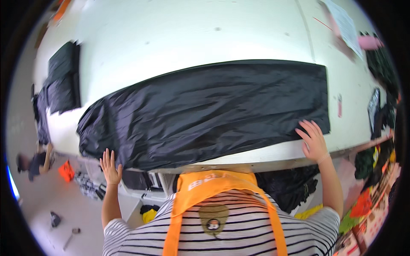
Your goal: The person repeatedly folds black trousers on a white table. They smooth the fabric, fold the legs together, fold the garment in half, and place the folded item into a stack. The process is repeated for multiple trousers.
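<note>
A long piece of shiny black fabric (213,111), looking like trousers folded lengthwise, lies flat across the white table in front of me. Its left end is gathered and rounded, while the right end is cut straight. Creases run along most of its length. My left hand (112,170) is at the near edge by the gathered end, fingers stretched out, touching or just beside the cloth. Near the straight end's closest corner, my right hand (314,141) rests with fingers spread, the tips on the fabric. Neither hand grips anything.
Folded black garments (64,79) are stacked at the table's far left. A small pinkish tool (340,106) lies right of the fabric, with paper sheets (345,25) farther back. Dark clothing (290,187) lies below the table edge (252,165). Another person (36,165) is at left.
</note>
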Motion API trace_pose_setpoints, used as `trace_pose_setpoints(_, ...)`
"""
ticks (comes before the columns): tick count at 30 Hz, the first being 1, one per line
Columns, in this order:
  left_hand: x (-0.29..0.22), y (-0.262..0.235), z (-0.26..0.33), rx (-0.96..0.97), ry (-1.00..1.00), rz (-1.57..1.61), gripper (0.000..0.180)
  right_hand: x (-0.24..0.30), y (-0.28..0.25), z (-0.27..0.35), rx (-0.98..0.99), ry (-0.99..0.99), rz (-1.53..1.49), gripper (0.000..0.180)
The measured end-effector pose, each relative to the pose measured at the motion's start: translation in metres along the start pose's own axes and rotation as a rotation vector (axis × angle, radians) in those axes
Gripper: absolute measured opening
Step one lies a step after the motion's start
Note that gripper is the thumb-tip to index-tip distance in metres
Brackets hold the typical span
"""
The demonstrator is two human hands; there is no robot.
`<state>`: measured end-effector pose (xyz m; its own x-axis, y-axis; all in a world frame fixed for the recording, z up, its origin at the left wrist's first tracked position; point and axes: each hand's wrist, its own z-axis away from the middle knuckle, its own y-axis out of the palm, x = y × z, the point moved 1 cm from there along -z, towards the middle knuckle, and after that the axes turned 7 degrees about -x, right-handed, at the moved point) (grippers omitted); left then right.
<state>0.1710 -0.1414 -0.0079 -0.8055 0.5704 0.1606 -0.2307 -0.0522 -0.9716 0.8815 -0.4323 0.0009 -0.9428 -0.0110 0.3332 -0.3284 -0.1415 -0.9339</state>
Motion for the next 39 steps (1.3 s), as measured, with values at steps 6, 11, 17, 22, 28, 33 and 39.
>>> trace_pose_setpoints(6, 0.042, 0.015, 0.014, 0.185, -0.123, -0.186, 0.087, -0.031, 0.045, 0.027, 0.022, 0.134, 0.559, 0.068)
trace_pose_setpoints(11, 0.069, 0.077, -0.009, -0.005, -0.09, -0.237, 0.078, -0.025, 0.046, -0.017, 0.05, 0.184, 0.65, 0.085)
trace_pose_setpoints(17, 0.081, 0.066, -0.024, -0.024, -0.079, -0.058, 0.059, -0.005, 0.061, -0.031, -0.07, 0.04, 0.503, 0.082)
trace_pose_setpoints(22, 0.099, 0.036, -0.027, -0.052, 0.087, -0.147, 0.027, -0.016, 0.07, -0.039, -0.167, 0.06, 0.424, 0.052)
trace_pose_setpoints(28, 0.135, -0.011, 0.011, 0.318, 0.028, 0.119, 0.035, 0.019, 0.023, -0.036, 0.196, 0.115, 0.108, 0.024)
trace_pose_setpoints(33, 0.175, 0.048, -0.05, 0.65, -0.169, 0.264, 0.025, -0.044, 0.029, -0.076, 0.303, 0.585, 0.036, 0.031)
trace_pose_setpoints(39, 0.173, 0.047, -0.107, 0.514, -0.449, 0.278, 0.072, -0.033, 0.059, -0.11, 0.526, 0.854, 0.461, 0.037)
